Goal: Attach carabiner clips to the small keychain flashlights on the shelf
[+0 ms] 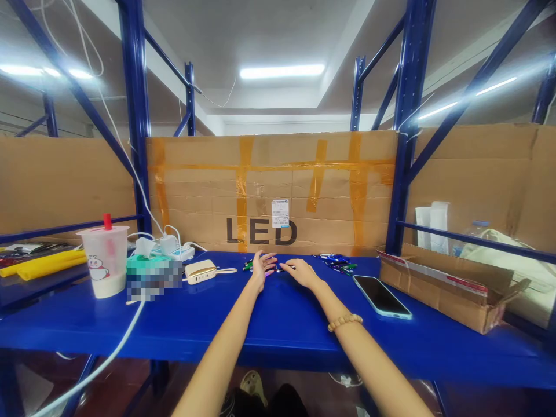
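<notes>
My left hand (262, 270) is over the blue shelf, palm turned inward and fingers stretched out and apart. Green and dark pens (247, 266) lie just beside and behind it, partly covered by the hand. My right hand (303, 273), a beaded bracelet on its wrist, is closed with fingertips pinched on a thin pen (279, 269) whose tip points toward my left fingers. Most of that pen is hidden by the fingers. Right of this hand, several blue, green and dark pens (337, 264) lie in a loose heap on the shelf.
A phone (382, 296) and an open cardboard box (438, 286) are at the right. Leftward are a cream power bank (200, 271), a tissue pack (150, 263), a power strip (185, 252) and a drink cup (105, 260). A large carton (200, 194) stands behind, between blue posts (406, 116).
</notes>
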Available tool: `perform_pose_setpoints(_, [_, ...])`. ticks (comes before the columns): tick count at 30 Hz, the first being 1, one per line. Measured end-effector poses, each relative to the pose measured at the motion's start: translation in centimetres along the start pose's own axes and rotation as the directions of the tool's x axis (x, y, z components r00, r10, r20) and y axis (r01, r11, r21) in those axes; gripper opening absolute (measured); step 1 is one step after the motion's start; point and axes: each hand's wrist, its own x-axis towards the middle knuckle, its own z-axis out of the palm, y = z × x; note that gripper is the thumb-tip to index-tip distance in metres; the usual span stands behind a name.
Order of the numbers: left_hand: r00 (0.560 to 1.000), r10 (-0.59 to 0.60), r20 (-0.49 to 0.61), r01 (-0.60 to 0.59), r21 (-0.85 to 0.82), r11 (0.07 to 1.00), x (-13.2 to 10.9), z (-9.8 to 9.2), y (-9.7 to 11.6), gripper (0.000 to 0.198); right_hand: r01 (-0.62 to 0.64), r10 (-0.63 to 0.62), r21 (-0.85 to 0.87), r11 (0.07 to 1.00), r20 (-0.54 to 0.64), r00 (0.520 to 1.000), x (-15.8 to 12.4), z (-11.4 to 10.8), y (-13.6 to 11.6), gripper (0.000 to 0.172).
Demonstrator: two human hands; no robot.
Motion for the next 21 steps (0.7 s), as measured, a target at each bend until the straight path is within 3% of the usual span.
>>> perform_pose_setpoints(12, [1.0, 0.021, 0.016, -0.021, 0.01, 1.0, 0.5, -0.2, -0.3, 0.058, -0.012, 0.012, 0.0, 1.0, 0.003, 1.0, -0.2, -0.2, -0.2, 0.04])
perform_pose_setpoints(17, [0.996, 0.083, -0.034, -0.085, -0.045, 0.995, 0.4, 0.0, 0.2, 0.056, -0.024, 0.024, 0.006, 1.0, 0.018, 1.0, -0.3, -0.4, -0.4, 0.04])
perform_pose_setpoints(21, [0.997, 0.066, -0.051, -0.07, -0.088, 0.994, 0.0, 0.2, 0.7, 0.055, -0.024, 0.024, 0.004, 1.0, 0.028, 0.999, -0.4, -0.5, -0.6, 0.039])
